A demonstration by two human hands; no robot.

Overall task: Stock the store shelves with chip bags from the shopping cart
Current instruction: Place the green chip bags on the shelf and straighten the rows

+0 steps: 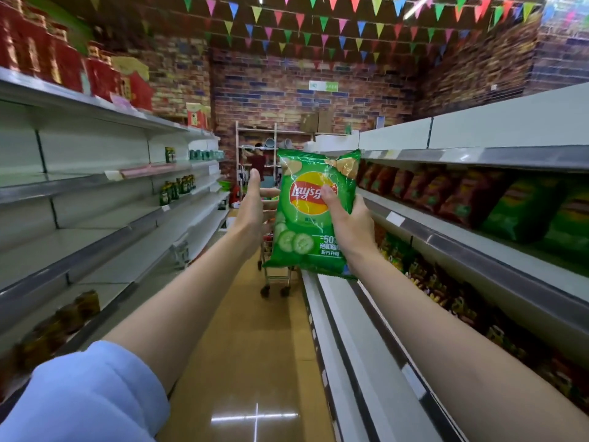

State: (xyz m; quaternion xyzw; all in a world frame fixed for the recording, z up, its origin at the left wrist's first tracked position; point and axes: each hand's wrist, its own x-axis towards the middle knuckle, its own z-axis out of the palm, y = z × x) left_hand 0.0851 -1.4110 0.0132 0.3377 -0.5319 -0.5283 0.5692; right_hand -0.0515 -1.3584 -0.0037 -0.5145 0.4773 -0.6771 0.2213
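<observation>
The person stood in the aisle with both arms stretched out. The right hand [345, 218] gripped a green chip bag [310, 215] by its right edge, thumb across the front, holding it upright in the air above the aisle, just left of the right-hand shelves [478, 247]. The left hand [255, 205] was beside the bag with straight fingers, grasping nothing. Behind the bag stood the shopping cart [275, 275]. Red and green bags [471, 199] lined the right shelf.

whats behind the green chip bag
Behind the green chip bag, held by the right hand, stands the shopping cart; only its lower frame and wheels show. The bag covers its basket and contents.
</observation>
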